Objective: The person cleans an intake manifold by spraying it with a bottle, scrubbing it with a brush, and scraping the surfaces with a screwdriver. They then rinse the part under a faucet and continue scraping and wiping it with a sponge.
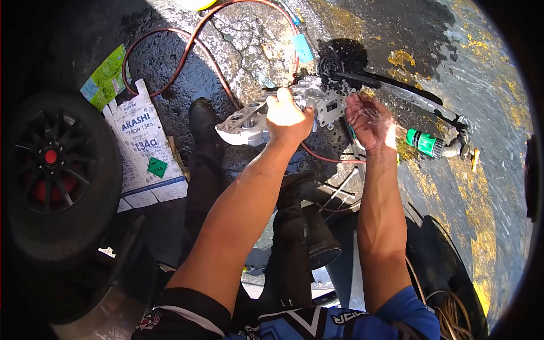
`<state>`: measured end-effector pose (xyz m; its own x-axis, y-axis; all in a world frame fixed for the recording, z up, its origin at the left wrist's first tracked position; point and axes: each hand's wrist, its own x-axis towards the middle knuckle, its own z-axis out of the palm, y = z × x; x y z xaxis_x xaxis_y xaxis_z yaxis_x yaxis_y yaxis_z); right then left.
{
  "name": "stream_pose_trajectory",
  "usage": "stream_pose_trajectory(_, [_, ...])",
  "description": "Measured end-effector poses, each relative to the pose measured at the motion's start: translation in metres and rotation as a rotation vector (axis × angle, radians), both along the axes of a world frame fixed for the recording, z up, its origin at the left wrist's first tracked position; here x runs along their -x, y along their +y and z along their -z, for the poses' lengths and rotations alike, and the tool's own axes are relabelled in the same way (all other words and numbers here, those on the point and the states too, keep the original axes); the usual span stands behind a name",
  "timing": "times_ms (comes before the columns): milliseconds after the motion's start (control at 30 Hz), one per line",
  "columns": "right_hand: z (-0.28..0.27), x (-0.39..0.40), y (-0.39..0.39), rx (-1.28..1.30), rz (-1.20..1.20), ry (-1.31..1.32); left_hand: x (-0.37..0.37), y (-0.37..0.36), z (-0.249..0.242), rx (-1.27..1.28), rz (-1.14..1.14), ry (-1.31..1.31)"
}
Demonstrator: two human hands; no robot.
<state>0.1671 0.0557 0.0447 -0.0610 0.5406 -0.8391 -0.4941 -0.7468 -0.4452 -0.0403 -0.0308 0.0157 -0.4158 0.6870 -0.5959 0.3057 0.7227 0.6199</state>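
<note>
A silvery cast metal engine part (243, 127) with round openings is held up above the wet ground. My left hand (289, 118) has its fingers wrapped over the top of the part, near its middle. Just right of the part's end, my right hand (368, 122) is palm up with its fingers apart and slightly curled. Water from the green hose nozzle (425, 143) on the tap splashes over the right palm and wrist. Nothing solid shows in that hand.
A black wheel (54, 164) lies at the left, beside a flattened AKASHI box (144, 141). A thin red hose (190, 45) loops across the ground behind the part. A tap (463, 148) stands at the right by the painted wall. Coiled cables (453, 314) lie at the lower right.
</note>
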Motion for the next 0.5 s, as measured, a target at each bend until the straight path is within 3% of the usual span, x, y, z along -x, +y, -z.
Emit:
stream_pose_trajectory(33, [-0.001, -0.003, -0.004, 0.004, 0.007, 0.137, -0.001, 0.002, 0.001, -0.014, 0.002, 0.004])
stream_pose_trajectory(133, [-0.009, 0.009, -0.009, 0.022, 0.146, -0.049, -0.003, 0.011, 0.001, 0.004, 0.032, -0.011])
stream_pose_trajectory(300, [-0.007, 0.008, -0.004, -0.015, 0.241, 0.039, -0.004, 0.022, 0.005, -0.010, 0.072, -0.014])
stream_pose_trajectory(500, [-0.003, 0.001, -0.005, -0.023, 0.185, 0.161, 0.002, 0.022, 0.003, -0.035, 0.086, -0.013])
